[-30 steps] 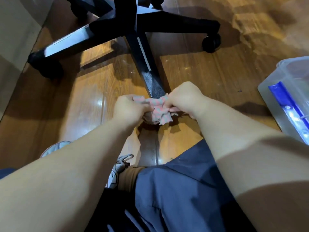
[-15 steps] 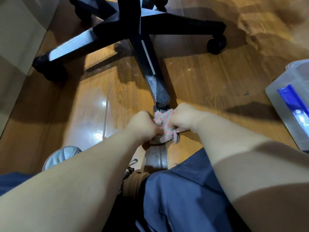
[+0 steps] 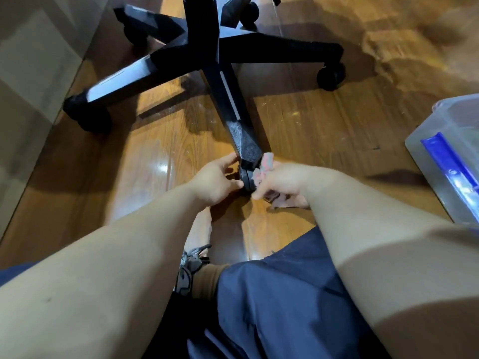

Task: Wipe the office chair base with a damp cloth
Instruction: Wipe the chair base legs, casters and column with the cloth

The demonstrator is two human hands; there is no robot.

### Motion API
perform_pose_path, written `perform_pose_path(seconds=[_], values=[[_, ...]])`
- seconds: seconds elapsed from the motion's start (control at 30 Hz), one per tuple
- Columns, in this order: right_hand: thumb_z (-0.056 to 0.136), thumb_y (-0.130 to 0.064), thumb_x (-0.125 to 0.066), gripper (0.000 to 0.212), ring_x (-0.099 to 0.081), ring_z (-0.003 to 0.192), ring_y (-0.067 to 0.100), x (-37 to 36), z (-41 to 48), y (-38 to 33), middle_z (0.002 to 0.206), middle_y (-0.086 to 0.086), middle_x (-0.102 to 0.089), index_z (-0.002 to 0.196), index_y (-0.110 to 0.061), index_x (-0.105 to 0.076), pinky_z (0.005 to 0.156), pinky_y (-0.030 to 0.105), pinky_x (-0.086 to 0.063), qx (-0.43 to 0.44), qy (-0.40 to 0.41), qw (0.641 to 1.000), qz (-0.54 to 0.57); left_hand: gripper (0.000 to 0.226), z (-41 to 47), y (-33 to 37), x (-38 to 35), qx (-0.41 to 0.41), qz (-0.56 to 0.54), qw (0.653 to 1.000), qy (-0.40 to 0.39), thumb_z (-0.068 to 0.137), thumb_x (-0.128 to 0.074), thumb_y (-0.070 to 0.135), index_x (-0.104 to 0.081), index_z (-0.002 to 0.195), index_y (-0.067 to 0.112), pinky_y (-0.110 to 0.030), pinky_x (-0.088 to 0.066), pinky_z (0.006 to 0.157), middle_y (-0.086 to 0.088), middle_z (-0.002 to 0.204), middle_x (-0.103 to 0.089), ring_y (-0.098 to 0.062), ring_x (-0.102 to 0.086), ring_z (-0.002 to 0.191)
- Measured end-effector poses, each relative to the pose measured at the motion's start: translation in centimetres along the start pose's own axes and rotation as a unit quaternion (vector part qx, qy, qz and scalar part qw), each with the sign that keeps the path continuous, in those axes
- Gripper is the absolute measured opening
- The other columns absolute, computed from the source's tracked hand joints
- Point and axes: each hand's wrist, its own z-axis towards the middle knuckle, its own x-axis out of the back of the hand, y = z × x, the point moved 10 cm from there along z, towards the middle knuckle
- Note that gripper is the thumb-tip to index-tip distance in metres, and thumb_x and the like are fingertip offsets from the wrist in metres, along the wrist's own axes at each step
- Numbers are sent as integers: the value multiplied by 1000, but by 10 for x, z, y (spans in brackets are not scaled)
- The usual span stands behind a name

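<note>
Chair base [image 3: 215,73] on the floor [image 3: 324,125], near its left edge. The cloth [image 3: 265,165], bunched in both hands a second ago, is now pinched by the right hand [image 3: 281,182] alone against the near caster [image 3: 247,178]. The caster is gripped by the curled left hand [image 3: 217,177]. Counted: one cloth, five legs, one plastic box [image 3: 440,177].

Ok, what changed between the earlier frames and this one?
The left hand let go of the cloth and now holds the nearest caster. The right hand keeps the cloth alone, bunched against the caster's right side. The chair base and the plastic bin on the right stayed put.
</note>
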Motion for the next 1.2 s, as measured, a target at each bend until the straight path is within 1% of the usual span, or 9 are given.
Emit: perform_pose_path(seconds=[0.1, 0.23, 0.37, 0.53, 0.6, 0.73, 0.9, 1.03, 1.2], values=[[79, -5, -72, 36, -60, 89, 29, 8, 0, -16, 101, 15, -62, 111, -3, -56, 83, 37, -50, 52, 67, 985, -150, 55, 7, -5, 1, -6, 1, 1000, -25, 89, -67, 15, -49, 139, 30, -16, -46, 92, 14, 116, -63, 5, -61, 93], [81, -1, -69, 31, -68, 101, 28, 38, 6, -2, 108, 18, -70, 112, -1, -66, 92, 39, -54, 1, 137, 988, -68, 34, 15, -5, -7, -42, 83, 996, -9, 87, -70, 28, -53, 116, 31, -6, -32, 66, 4, 111, -47, -10, -49, 94], [86, 8, -62, 37, -68, 99, 19, 26, 9, 19, 114, 14, -68, 121, -3, -56, 82, 29, -57, -73, 49, 995, 51, 42, 19, -14, -23, -52, 38, 998, 12, 80, -76, 38, -50, 113, 34, -30, -43, 92, -1, 113, -58, -19, -56, 105], [94, -6, -57, 12, -51, 89, 14, 3, -1, 16, 95, 7, -63, 84, -13, -56, 77, 22, -45, -102, -54, 985, -128, 63, 24, -10, -19, -48, 29, 996, 76, 58, -83, 54, -59, 111, 30, -37, -44, 96, 8, 109, -56, -18, -54, 110], [92, -5, -59, 7, -55, 93, 16, 9, -1, 5, 107, 11, -65, 92, -12, -58, 88, 27, -47, -62, -12, 979, -193, 59, 26, -10, -26, -39, -26, 997, 66, 54, -88, 47, -61, 104, 30, -35, -49, 95, 11, 104, -66, -10, -62, 102], [91, 3, -46, 63, -50, 123, 27, 33, -2, -18, 144, 9, -46, 147, -22, -34, 102, 34, -43, 68, 136, 979, -138, 48, 27, -5, -28, -37, -78, 992, 96, 54, -93, 32, -64, 91, 41, -13, -49, 81, 21, 91, -71, 9, -63, 86], [91, -9, -58, 1, -63, 78, 24, 33, -5, -10, 89, 9, -63, 91, -9, -59, 74, 29, -56, 25, 110, 983, -147, 43, 26, -15, -24, -4, -134, 991, 16, 66, -88, 13, -66, 102, 24, -34, -58, 83, 4, 95, -74, -18, -71, 89], [85, 0, -63, 28, -52, 29, 4, 28, -6, 1, 30, -7, -50, 69, -16, -46, 31, 12, -39, -15, 41, 993, -111, 45, 23, -11, -16, -19, -52, 995, 79, 65, -88, 33, -63, 103, 31, -12, -48, 78, 19, 94, -69, 3, -64, 86], [91, -7, -51, 6, -64, 73, 27, 43, -2, -10, 74, 10, -68, 91, -8, -56, 54, 25, -48, 33, 188, 973, -132, 44, 19, 5, -26, -53, -97, 978, 178, 63, -86, 42, -59, 98, 38, -10, -48, 69, 23, 90, -68, 11, -62, 83]])
